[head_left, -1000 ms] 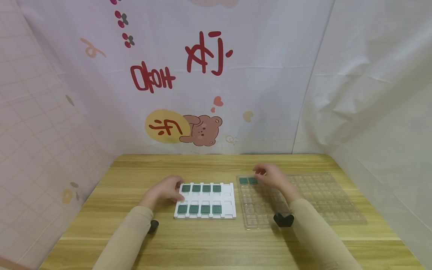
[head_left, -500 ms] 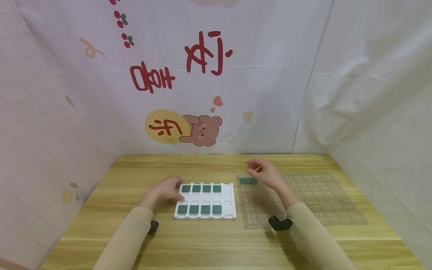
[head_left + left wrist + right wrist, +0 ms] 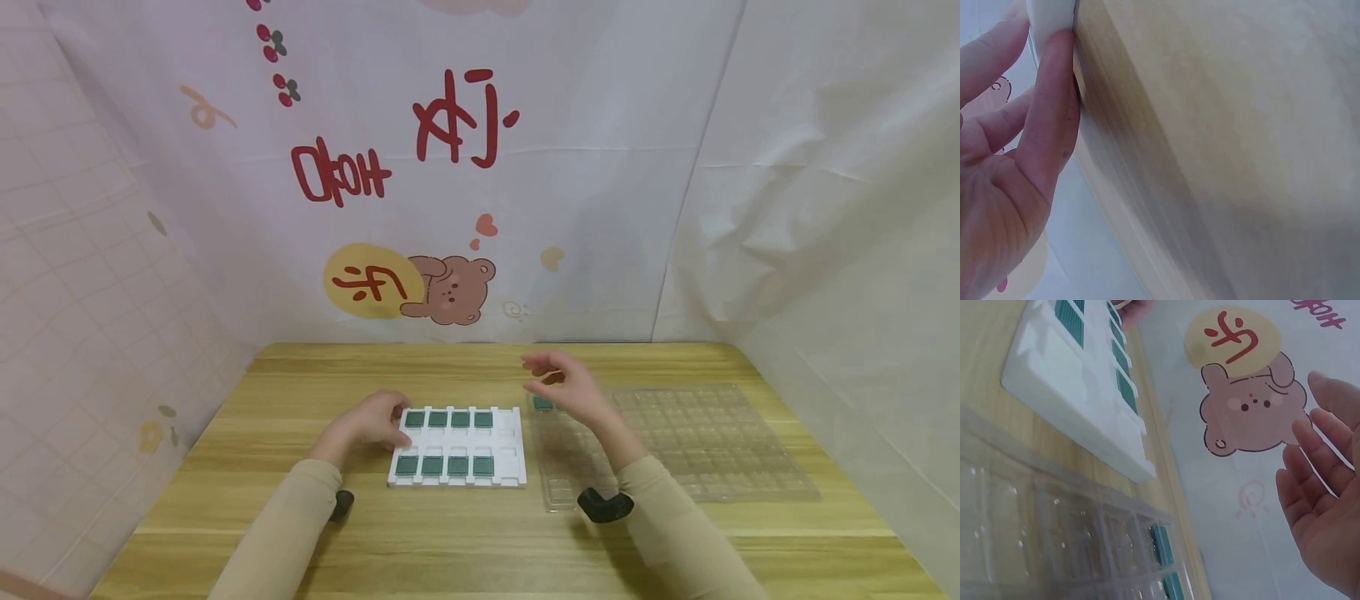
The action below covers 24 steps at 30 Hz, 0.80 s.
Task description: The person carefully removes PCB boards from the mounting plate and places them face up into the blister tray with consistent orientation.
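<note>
My left hand [image 3: 372,419] holds the left edge of a white tray [image 3: 459,438]. In the left wrist view its thumb and fingers grip the white tray end [image 3: 1049,17]. Two rows of square green circuit chips [image 3: 457,466] sit in the tray, and the rightmost column of slots is bare. My right hand [image 3: 576,397], fingers spread and holding nothing, hovers above the back left corner of a clear plastic tray [image 3: 697,442]. From the right wrist, two green chips [image 3: 1162,544] show in that corner, and the palm [image 3: 1329,519] looks relaxed.
Both trays lie on a wood-grain table [image 3: 465,542], a narrow gap between them. The clear tray has many small compartments and reaches far to the right. A printed white curtain [image 3: 600,208] hangs behind the table and along both sides.
My right hand has drawn back from the second chip in the clear tray, moving left and up with its fingers opening. My left hand and the white tray have stayed put.
</note>
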{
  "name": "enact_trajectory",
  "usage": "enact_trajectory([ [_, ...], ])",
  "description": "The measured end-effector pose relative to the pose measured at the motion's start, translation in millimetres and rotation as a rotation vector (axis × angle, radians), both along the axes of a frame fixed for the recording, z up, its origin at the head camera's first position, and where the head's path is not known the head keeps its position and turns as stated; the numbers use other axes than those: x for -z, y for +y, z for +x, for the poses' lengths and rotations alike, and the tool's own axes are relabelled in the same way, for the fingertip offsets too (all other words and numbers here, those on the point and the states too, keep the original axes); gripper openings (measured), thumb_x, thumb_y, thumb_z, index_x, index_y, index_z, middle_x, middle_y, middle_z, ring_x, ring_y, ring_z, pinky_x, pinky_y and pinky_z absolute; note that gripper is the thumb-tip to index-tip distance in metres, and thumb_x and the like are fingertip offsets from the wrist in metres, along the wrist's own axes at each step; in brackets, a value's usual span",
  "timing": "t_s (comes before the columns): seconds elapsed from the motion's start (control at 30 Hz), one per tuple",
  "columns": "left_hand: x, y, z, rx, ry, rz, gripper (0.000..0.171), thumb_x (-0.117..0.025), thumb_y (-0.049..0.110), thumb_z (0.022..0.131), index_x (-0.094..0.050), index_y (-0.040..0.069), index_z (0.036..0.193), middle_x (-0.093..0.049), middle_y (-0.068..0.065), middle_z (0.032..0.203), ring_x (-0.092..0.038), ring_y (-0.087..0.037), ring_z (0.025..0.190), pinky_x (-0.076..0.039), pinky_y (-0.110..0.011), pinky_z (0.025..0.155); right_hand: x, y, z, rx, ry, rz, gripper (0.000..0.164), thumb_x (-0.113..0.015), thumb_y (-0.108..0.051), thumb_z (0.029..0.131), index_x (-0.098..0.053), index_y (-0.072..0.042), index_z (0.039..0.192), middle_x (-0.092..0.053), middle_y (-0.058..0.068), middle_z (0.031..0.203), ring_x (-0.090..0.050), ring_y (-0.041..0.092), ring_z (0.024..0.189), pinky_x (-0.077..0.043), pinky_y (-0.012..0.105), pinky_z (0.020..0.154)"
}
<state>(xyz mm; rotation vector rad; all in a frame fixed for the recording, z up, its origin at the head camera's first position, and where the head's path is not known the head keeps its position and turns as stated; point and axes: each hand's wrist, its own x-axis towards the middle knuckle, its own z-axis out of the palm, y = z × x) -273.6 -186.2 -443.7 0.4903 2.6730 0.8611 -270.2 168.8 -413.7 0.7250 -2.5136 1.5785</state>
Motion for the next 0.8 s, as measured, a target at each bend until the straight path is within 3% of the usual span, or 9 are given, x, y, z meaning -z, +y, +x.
enact_trajectory([
  [0.27,1.2,0,-0.3,-0.003,0.002,-0.001,0.063,-0.088,0.009,0.071,-0.058,-0.007,0.124,-0.057,-0.01,0.104,-0.052,-0.023,0.091,-0.048,-0.041,0.087,21.6,-12,-6.1,-0.058,-0.007,-0.036,0.041,-0.074,-0.008,0.089,-0.061,0.001,0.127,-0.062,0.022,0.122,-0.056,0.041,0.109,-0.05,0.047,0.09],
  [0.53,2.9,0,-2.0,-0.022,0.0,-0.015,0.063,-0.088,0.01,0.072,-0.059,-0.005,0.125,-0.058,-0.011,0.107,-0.052,-0.023,0.093,-0.048,-0.043,0.089,29.4,-30,-6.7,-0.083,-0.053,0.067,0.042,-0.076,-0.013,0.088,-0.063,-0.001,0.126,-0.063,0.019,0.122,-0.058,0.035,0.111,-0.049,0.047,0.093],
  [0.8,-1.0,0,1.8,0.018,0.008,0.01,0.061,-0.086,0.009,0.073,-0.058,-0.009,0.124,-0.057,-0.012,0.105,-0.052,-0.024,0.09,-0.048,-0.041,0.086,34.9,-42,-7.7,-0.104,-0.035,0.194,0.046,-0.077,-0.017,0.087,-0.063,-0.005,0.129,-0.064,0.012,0.124,-0.059,0.03,0.111,-0.049,0.044,0.093],
])
